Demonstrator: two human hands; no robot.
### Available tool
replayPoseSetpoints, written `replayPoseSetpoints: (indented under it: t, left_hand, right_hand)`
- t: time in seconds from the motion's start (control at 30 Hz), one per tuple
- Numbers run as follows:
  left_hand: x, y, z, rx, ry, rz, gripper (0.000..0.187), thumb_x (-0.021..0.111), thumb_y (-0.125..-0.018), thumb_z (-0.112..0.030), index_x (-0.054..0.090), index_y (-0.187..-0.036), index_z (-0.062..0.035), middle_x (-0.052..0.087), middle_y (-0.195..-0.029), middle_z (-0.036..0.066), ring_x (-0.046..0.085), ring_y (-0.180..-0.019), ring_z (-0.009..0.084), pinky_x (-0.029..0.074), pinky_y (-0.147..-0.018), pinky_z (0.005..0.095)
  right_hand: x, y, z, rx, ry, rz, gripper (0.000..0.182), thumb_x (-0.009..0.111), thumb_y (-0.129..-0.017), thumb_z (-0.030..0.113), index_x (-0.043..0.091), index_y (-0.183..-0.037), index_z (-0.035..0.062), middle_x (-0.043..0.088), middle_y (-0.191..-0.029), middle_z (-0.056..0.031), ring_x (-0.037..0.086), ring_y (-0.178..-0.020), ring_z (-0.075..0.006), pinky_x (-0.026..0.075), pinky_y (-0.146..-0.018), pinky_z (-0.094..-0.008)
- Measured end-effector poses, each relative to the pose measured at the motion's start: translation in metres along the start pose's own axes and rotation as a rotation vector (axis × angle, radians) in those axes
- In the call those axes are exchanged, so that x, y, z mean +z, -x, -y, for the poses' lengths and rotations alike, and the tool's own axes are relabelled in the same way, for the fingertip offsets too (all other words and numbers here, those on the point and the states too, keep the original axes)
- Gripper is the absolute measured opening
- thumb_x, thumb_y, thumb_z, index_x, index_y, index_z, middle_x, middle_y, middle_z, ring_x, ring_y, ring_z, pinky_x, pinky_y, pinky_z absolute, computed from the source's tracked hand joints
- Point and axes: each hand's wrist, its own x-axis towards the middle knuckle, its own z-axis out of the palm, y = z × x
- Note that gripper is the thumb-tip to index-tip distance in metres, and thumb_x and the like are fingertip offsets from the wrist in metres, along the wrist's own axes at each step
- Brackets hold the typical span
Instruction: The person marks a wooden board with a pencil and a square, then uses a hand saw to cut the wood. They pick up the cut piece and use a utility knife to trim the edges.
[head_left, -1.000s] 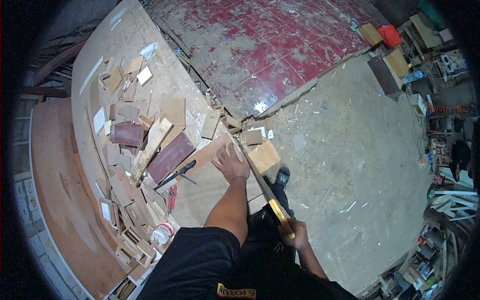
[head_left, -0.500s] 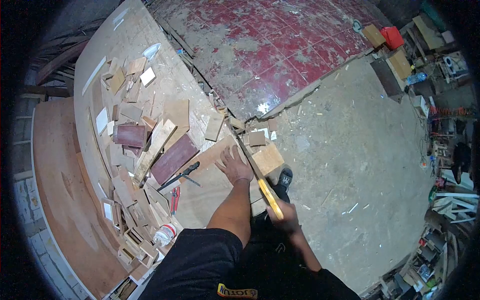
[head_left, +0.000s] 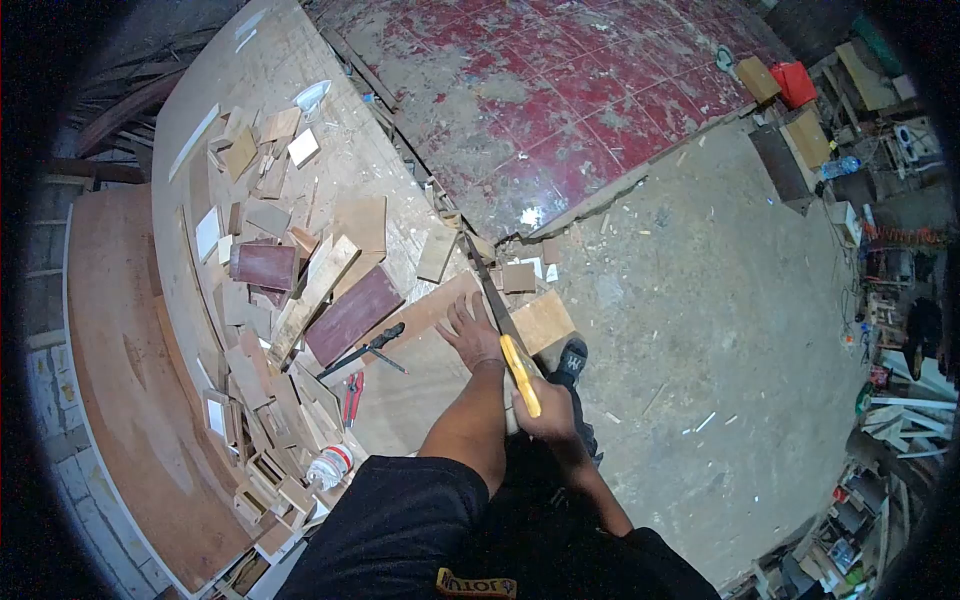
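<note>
My right hand [head_left: 547,408] is closed around the yellow handle of a hand saw [head_left: 519,372]. The saw's dark blade stretches away from me along the right edge of the workbench [head_left: 400,420]. My left hand [head_left: 470,335] lies flat with fingers spread, pressing on a strip of brown wood [head_left: 447,305] beside the blade. Left of that hand are a black clamp-like tool [head_left: 365,352] and a red-handled cutter or pliers [head_left: 353,398]. Whether the blade's teeth are inside the wood cannot be made out.
Wood offcuts [head_left: 320,290] litter the bench, with a white bottle [head_left: 330,466] near its front. A light board [head_left: 543,322] sits low beside the bench edge, near my foot [head_left: 572,360]. Red tiles [head_left: 620,110] form a raised floor behind; clutter lines the right wall.
My right hand has moved forward and a little left with the saw, pushing the blade farther along the bench edge. My left hand keeps its place on the wood.
</note>
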Motion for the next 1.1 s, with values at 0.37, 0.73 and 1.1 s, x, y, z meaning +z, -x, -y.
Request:
replayPoseSetpoints:
  t: [0.37,0.73,1.1]
  left_hand:
    - [-0.014,0.003,-0.006,-0.007,0.065,0.022,0.062,0.052,-0.089,-0.043,0.042,-0.143,-0.0159,0.032,-0.150,0.009,0.020,-0.143,0.0288,0.001,-0.115,0.0638]
    - [-0.016,0.004,-0.007,-0.009,0.025,0.031,0.059,0.052,-0.091,-0.043,0.041,-0.143,-0.0168,0.033,-0.148,0.009,0.021,-0.143,0.0288,0.002,-0.116,0.0631]
    - [-0.016,0.003,-0.007,-0.004,0.042,0.008,0.061,0.054,-0.089,-0.040,0.040,-0.143,-0.0168,0.034,-0.147,0.010,0.022,-0.143,0.0301,0.004,-0.115,0.0631]
  right_hand:
    - [-0.038,0.046,-0.006,0.165,-0.104,0.044,0.016,0.068,-0.086,0.018,0.061,-0.082,0.0040,0.061,-0.071,-0.0192,0.066,-0.068,-0.0372,0.052,-0.061,-0.0401]
    - [-0.030,0.049,-0.010,-0.003,-0.139,-0.015,0.019,0.066,-0.086,0.016,0.057,-0.077,0.0026,0.056,-0.066,-0.0175,0.062,-0.060,-0.0359,0.049,-0.055,-0.0394]
    - [-0.062,0.102,-0.008,0.180,0.076,0.095,0.014,0.067,-0.084,0.015,0.060,-0.081,0.0032,0.059,-0.068,-0.0191,0.064,-0.063,-0.0389,0.049,-0.057,-0.0432]
